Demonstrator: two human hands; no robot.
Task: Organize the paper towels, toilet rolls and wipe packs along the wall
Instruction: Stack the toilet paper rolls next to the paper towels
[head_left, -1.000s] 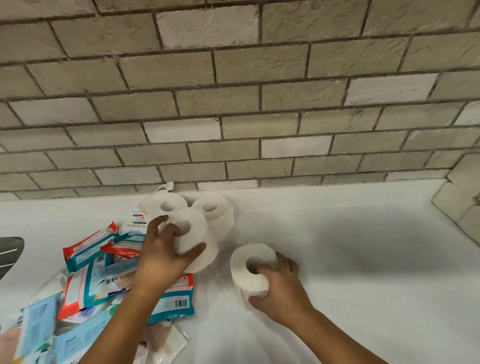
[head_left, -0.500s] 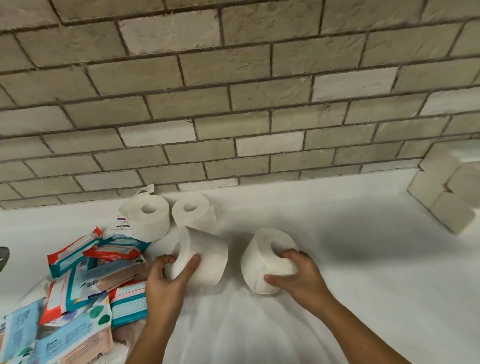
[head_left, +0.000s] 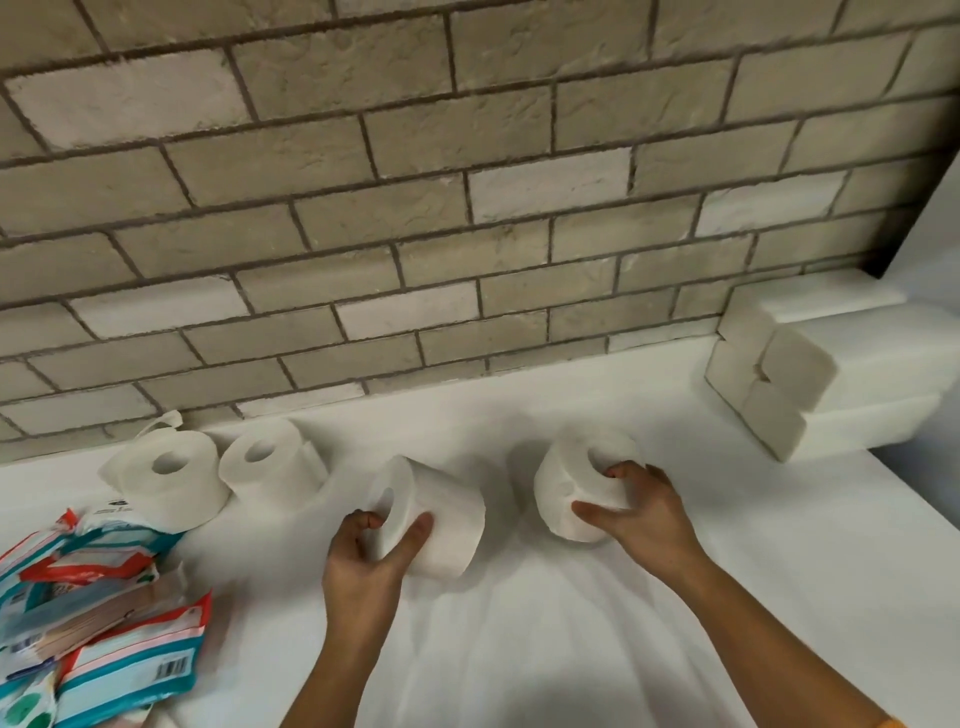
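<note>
My left hand (head_left: 371, 558) grips a white toilet roll (head_left: 447, 514) lying on its side, fingers hooked in its core and thumb round its outer face. My right hand (head_left: 636, 512) grips a second toilet roll (head_left: 566, 486), tilted, with fingers in its core. Two more toilet rolls (head_left: 171, 478) (head_left: 272, 465) sit close to the brick wall (head_left: 467, 234) at the left. A loose heap of wipe packs (head_left: 98, 623), teal, red and white, lies at the lower left. Stacked white paper towel bundles (head_left: 852, 384) sit against the wall at the right.
Everything rests on a white counter (head_left: 571, 649). The brick wall runs along its back edge and ends at a dark corner (head_left: 883, 265) at the upper right. A strip of counter along the wall lies between the two rolls and the paper towel bundles.
Both hands have carried their rolls to the right, away from the wipe packs. The left roll has left the cluster of rolls. The view has swung right, and the paper towel stack now shows more fully.
</note>
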